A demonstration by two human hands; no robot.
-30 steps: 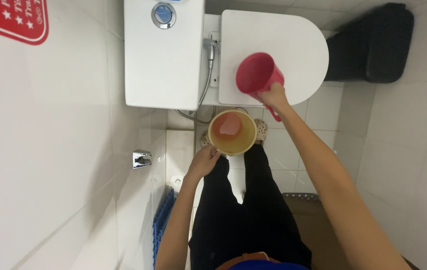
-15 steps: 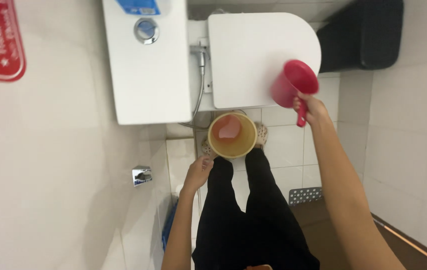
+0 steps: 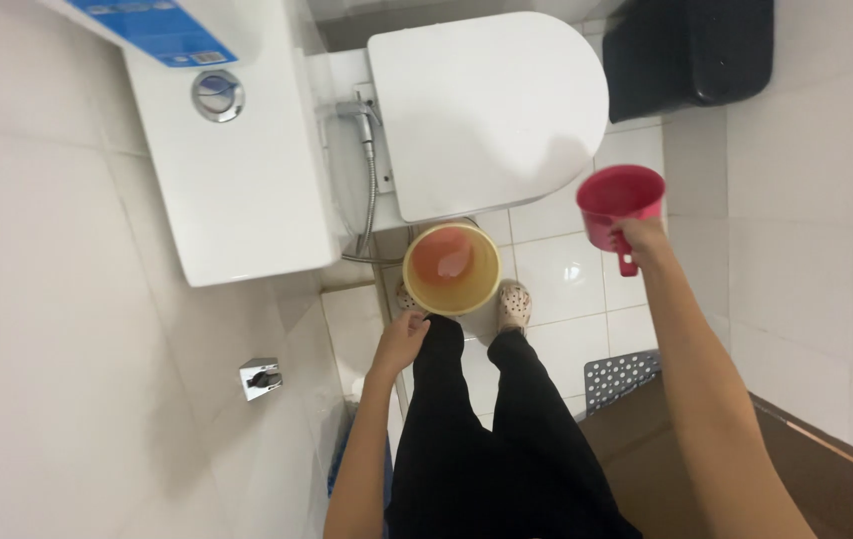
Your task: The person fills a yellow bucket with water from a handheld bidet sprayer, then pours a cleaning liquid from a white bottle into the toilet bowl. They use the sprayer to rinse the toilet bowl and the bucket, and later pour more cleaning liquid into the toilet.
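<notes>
White tiles cover the floor and walls of a small toilet room, seen from straight above, with the closed toilet lid (image 3: 491,110) at twelve o'clock, the cistern (image 3: 237,170) with its round flush button at ten o'clock and a black bin (image 3: 691,50) at one o'clock. The right hand (image 3: 641,238) is clenched around the handle of a red scoop cup (image 3: 618,205), held up in the air at two o'clock, mouth upward. Half a second ago that cup sat closer to the lid's edge, and a second ago it hung right over the yellow bucket (image 3: 451,268); it has swung outward and away to the right. The left hand (image 3: 401,341) grips the bucket's near rim at its seven o'clock side, as before, and the bucket stays low at centre, just above the feet in pale clogs (image 3: 514,302), with shallow pinkish water inside. A perforated mat (image 3: 621,377) lies at four o'clock.
</notes>
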